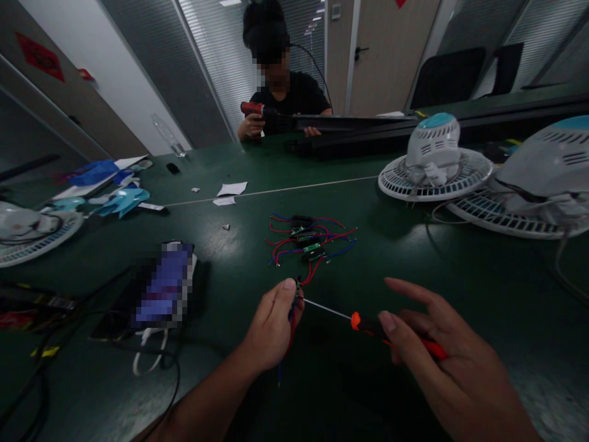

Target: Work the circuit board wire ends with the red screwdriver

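Between the thumb and fingers of my left hand [275, 322] is a small circuit board [298, 288], mostly covered, with red and blue wires hanging below it. A screwdriver [361, 322] with an orange and black handle lies across my right hand [437, 350]. My right thumb rests on the handle, while the index finger is stretched out away from it. The shaft's tip meets the board at my left fingertips. Just beyond my left hand, several small circuit boards [311, 248] with black parts and red and blue wires lie in a group on the green table [221, 264].
White fan housings [432, 150] stand at the right, another fan part [34, 236] at the far left. A phone [165, 285] with cables lies left of my hands. Across the table a person [294, 92] holds a red drill [252, 109] beside long black bars [359, 138].
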Tool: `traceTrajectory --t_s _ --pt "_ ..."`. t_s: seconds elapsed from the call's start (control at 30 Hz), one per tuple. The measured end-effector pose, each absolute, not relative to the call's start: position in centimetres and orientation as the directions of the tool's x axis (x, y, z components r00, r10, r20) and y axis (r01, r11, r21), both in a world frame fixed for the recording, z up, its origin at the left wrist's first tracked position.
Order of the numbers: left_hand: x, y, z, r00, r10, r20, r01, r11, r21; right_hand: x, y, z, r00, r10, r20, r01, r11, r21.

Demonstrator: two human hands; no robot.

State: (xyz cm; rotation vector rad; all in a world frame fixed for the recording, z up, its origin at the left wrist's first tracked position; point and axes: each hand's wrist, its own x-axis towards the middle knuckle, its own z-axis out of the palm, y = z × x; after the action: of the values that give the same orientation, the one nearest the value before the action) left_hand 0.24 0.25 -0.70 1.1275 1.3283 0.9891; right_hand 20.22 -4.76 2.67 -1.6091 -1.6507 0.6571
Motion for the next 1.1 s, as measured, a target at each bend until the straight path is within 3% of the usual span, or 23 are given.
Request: traceTrajectory --t_s 0.43,0.63,0.8,1.1 --pt "0.22 0.28 -0.87 0.001 0.979 -0.205 0.096 0.204 0.974 20.22 -4.74 2.57 0.086 0.982 0.167 0.613 0.080 -0.786" --pt "0.29 0.24 -0.95 0.005 0.980 -0.197 0.087 0.196 0.977 20.27 -4.88 2.10 0.095 0.994 0.061 0.517 0.003 -0.856" --pt "0.40 0.21 -0.56 -0.003 0.978 -0.208 0.043 0.207 0.977 20.23 -4.73 2.18 0.152 0.988 -0.036 0.530 -0.112 -0.841" --pt "0.44 0.27 -0.52 -0.005 0.975 -0.224 0.037 0.224 0.974 20.09 -4.83 2.65 0.072 0.983 0.167 0.613 0.088 -0.786"
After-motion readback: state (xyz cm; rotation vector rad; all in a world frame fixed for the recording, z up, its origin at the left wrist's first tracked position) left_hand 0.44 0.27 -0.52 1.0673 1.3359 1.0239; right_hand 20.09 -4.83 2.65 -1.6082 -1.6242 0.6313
